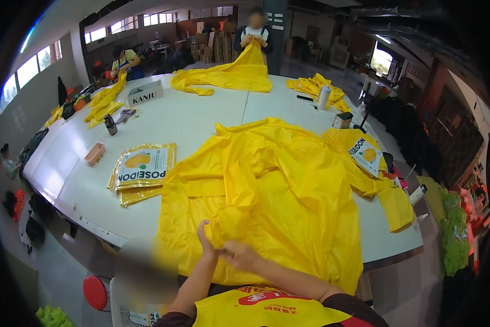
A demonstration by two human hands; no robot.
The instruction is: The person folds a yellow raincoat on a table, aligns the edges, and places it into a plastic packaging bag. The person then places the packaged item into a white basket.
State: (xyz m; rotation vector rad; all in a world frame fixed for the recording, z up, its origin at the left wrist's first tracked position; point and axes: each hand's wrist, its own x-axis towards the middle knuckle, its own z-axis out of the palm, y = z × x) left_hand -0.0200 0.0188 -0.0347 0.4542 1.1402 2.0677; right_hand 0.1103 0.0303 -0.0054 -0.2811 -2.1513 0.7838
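Note:
A large yellow raincoat (288,180) lies spread and rumpled across the near side of the table, its lower part hanging over the front edge. My left hand (206,241) grips a bunched fold of it, thumb up along the cloth. Close beside that wrist, my right hand (239,255) has its fingers curled in at the lower end of the same fold. The exact grip of its fingertips is partly hidden and slightly blurred.
Packed yellow garments in clear bags (144,166) lie left of the raincoat, more packs (365,155) at right. A pink tray (95,155), dark bottle (110,125), white box (145,94) and pale bottle (324,98) stand on the white table (201,120). Two people handle yellow cloth beyond.

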